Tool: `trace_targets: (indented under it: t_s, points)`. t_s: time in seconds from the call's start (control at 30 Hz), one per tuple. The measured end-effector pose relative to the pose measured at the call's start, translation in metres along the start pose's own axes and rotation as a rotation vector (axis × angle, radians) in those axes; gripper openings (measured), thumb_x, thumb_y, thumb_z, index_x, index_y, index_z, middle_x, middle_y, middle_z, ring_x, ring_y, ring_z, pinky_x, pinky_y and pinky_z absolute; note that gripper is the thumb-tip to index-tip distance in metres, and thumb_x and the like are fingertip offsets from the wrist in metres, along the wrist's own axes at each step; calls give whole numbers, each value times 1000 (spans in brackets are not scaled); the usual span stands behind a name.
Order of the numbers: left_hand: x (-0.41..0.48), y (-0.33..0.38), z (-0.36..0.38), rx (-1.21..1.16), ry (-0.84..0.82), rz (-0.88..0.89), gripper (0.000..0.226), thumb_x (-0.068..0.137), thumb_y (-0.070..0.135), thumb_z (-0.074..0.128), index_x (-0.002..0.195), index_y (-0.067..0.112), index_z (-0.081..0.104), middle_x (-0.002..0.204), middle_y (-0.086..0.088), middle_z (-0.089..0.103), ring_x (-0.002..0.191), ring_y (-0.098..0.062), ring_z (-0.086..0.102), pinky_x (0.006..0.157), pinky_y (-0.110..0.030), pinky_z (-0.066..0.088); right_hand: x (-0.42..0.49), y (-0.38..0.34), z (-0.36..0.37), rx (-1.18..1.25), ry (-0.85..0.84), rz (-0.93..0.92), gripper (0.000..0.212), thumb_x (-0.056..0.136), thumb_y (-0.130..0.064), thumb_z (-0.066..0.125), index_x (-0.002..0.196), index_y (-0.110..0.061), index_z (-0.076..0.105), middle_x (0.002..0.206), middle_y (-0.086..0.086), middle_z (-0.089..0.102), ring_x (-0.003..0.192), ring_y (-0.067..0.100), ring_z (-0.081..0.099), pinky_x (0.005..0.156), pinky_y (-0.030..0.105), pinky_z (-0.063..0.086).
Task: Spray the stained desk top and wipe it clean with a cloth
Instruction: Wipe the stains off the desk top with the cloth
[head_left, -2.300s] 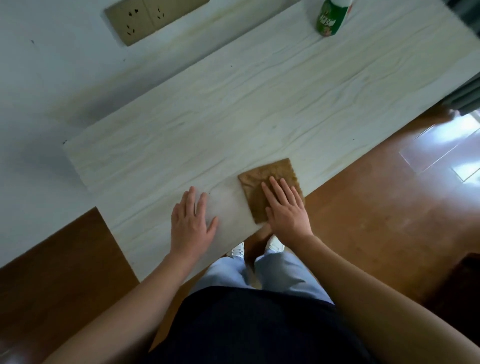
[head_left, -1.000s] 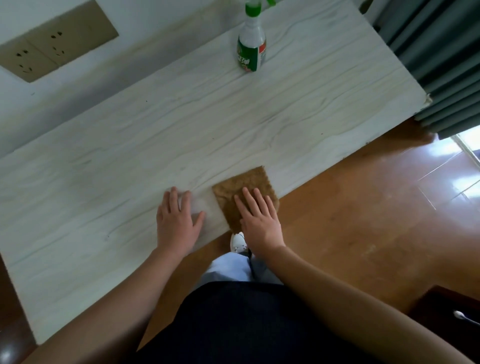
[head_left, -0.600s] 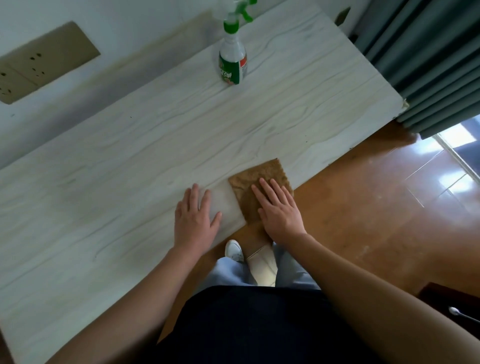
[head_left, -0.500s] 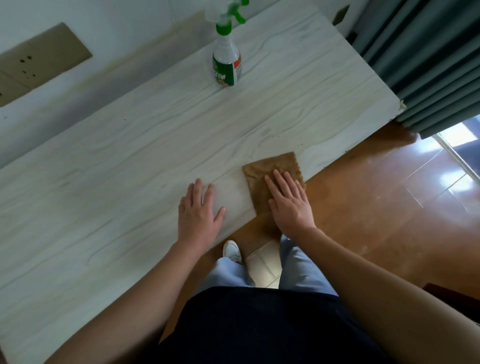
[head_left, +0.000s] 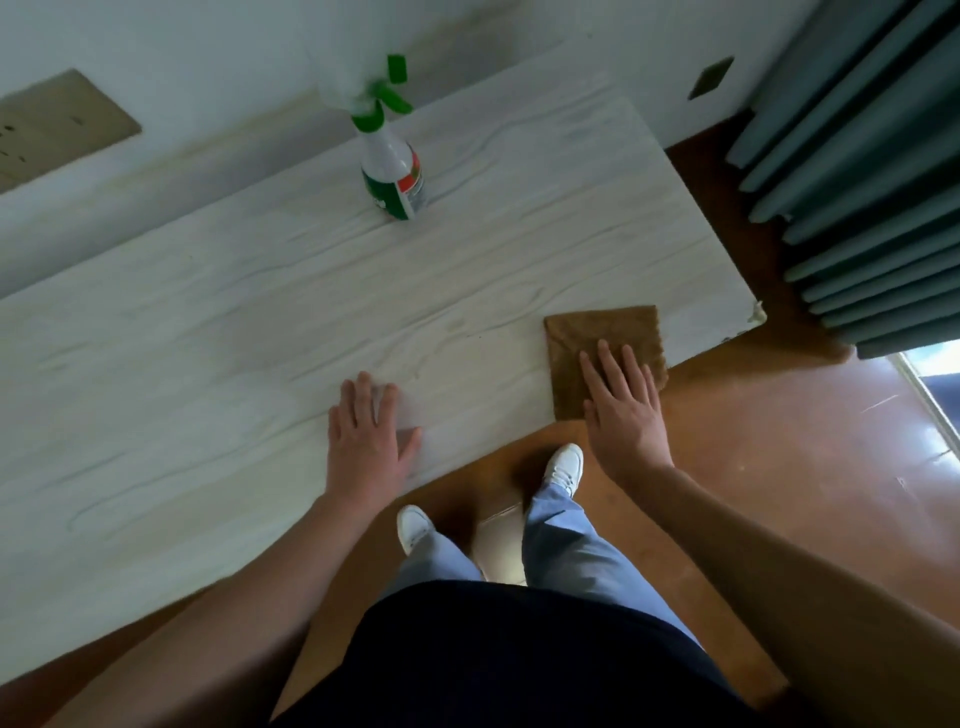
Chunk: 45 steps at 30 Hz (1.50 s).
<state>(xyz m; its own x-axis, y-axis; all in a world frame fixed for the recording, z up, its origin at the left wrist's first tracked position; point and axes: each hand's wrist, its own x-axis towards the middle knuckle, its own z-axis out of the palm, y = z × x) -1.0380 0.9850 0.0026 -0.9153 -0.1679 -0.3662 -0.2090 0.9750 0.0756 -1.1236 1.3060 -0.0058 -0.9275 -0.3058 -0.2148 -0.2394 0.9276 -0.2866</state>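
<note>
In the head view, the right hand (head_left: 623, 410) lies flat on the brown cloth (head_left: 597, 332), fingers straight and a little spread, pressing it on the pale wood-grain desk top (head_left: 260, 322). The cloth is now right of the frame's centre, at the desk's front edge and near its right corner. Half a second ago it was much closer to the left hand (head_left: 366, 441), so the gap between the hands is wider now. The left hand stays flat on the desk near the front edge, fingers straight and holding nothing. The green-and-white spray bottle (head_left: 392, 171) stands upright at upper centre, on the back part of the desk near the wall, well apart from both hands.
</note>
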Motion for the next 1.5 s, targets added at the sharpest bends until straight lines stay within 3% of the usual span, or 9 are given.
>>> trace_targets:
  t_s: [0.13, 0.23, 0.37, 0.57, 0.8, 0.93, 1.07, 1.3, 1.5]
  points:
    - [2, -1, -3, -16, -14, -21, 74, 95, 60, 36, 150, 11, 36, 162, -24, 24, 150, -47, 21, 117, -59, 30, -8, -32, 16, -32, -80, -223, 60, 96, -23, 39, 155, -20, 31, 165, 4, 21, 153, 30, 7, 123, 51, 13]
    - [1, -3, -6, -56, -1, -31, 69, 96, 55, 48, 151, 15, 39, 164, -18, 24, 152, -41, 19, 118, -56, 30, 0, -69, 30, -74, -161, -352, 63, 94, -23, 40, 156, -24, 26, 166, 2, 17, 154, 29, 2, 123, 48, 3]
    - [1, -12, -6, -84, 77, -55, 63, 97, 53, 48, 148, 16, 43, 163, -15, 29, 150, -39, 26, 116, -55, 34, 32, -112, 36, -105, -206, -419, 66, 97, -25, 48, 157, -25, 22, 167, 4, 12, 153, 32, 0, 123, 54, 3]
    - [14, -18, -2, -97, 97, -64, 70, 100, 59, 32, 156, 16, 31, 166, -14, 21, 153, -35, 18, 121, -52, 24, 78, -126, 33, -143, -202, -361, 65, 100, -37, 36, 159, -27, 12, 168, 4, 2, 153, 29, -6, 123, 54, -1]
    - [27, -13, -11, -191, 95, -129, 67, 94, 55, 39, 149, 15, 43, 161, -17, 32, 149, -38, 27, 117, -54, 31, 89, -84, 11, -148, -118, -124, 62, 102, -37, 35, 159, -27, 13, 167, -1, 6, 154, 23, 3, 124, 45, 6]
    - [60, -10, -33, -230, 76, -139, 67, 100, 50, 45, 155, 15, 33, 166, -17, 19, 153, -35, 17, 122, -50, 21, 89, -57, -4, -159, -115, -3, 62, 104, -39, 33, 160, -27, 7, 167, -1, 1, 154, 22, -2, 124, 43, 1]
    - [104, 2, -71, -372, 112, -145, 73, 99, 49, 49, 158, 14, 23, 167, -14, 16, 152, -33, 20, 120, -48, 26, 90, -37, -17, -159, -153, 34, 64, 104, -43, 29, 159, -28, 2, 167, 0, -3, 153, 22, -8, 124, 43, -2]
    - [197, 29, -131, -822, 288, -274, 86, 86, 52, 70, 154, 19, 29, 156, -2, 40, 138, -18, 44, 108, -40, 42, 94, -38, -19, -148, -202, -29, 65, 104, -39, 30, 159, -25, -2, 165, 2, -11, 152, 28, -14, 124, 50, -2]
    - [249, 48, -140, -1016, 422, -424, 78, 69, 49, 83, 135, 23, 49, 123, 6, 63, 107, -14, 63, 94, -41, 55, 92, -13, -10, -203, -210, -307, 70, 101, -38, 41, 158, -25, 5, 167, 3, 1, 152, 33, -8, 123, 55, 0]
